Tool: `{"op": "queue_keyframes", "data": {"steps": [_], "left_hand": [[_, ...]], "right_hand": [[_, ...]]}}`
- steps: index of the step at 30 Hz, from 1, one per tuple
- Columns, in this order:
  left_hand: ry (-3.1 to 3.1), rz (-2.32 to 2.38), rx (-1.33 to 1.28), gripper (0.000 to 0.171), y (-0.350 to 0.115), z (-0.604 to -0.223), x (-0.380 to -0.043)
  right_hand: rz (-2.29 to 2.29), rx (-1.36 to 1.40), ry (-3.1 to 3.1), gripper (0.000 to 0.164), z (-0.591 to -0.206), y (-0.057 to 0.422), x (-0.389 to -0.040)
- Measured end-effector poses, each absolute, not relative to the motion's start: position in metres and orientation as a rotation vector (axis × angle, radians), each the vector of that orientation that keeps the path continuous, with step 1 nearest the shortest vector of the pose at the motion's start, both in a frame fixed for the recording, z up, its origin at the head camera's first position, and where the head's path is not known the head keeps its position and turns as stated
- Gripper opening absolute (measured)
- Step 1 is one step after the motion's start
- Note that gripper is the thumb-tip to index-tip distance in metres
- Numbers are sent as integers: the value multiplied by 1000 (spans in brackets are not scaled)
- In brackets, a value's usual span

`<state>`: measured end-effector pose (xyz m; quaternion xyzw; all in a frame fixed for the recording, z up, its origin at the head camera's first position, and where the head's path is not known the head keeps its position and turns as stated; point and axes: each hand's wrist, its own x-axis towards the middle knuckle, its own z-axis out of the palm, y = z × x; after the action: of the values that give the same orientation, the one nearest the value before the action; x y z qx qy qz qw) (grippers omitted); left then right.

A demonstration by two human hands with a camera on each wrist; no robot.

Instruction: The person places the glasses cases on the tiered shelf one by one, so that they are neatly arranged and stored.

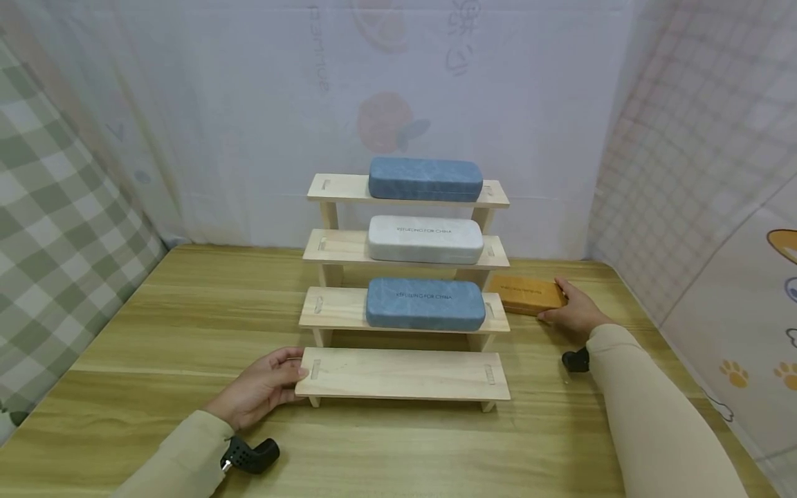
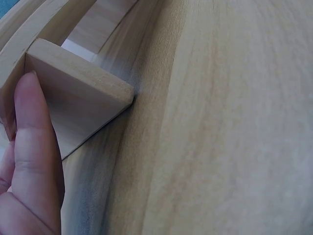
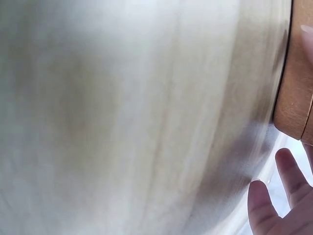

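A pale wooden four-step display rack (image 1: pixel 401 373) stands on the table. My left hand (image 1: pixel 264 387) grips the left end of its lowest shelf, thumb on the top; in the left wrist view a finger (image 2: pixel 34 147) lies against the rack's side support (image 2: pixel 78 93). Behind the rack's right side, an orange glasses case (image 1: pixel 526 294) lies on the table. Its right end sits between the thumb and fingers of my right hand (image 1: pixel 575 309). The right wrist view shows only the edge of the orange case (image 3: pixel 293 83), with two fingers spread below it.
Each upper shelf bears one glasses case: a blue case (image 1: pixel 425 180) on top, a white case (image 1: pixel 425 240) below it, another blue case (image 1: pixel 425 304) on the third. A printed cloth (image 1: pixel 249 124) hangs behind the wooden table (image 1: pixel 398 456), with more cloth at both sides.
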<state>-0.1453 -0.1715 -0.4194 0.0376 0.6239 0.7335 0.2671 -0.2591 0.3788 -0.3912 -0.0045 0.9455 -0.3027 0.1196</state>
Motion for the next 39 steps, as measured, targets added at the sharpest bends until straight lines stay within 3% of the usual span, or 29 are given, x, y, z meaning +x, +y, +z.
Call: {"op": "queue_keyframes", "data": {"steps": [39], "left_hand": [[1685,1987,97,69,-171,-420,-145]], "right_hand": [[-1181,42,2728,96,-387,388,-237]]}}
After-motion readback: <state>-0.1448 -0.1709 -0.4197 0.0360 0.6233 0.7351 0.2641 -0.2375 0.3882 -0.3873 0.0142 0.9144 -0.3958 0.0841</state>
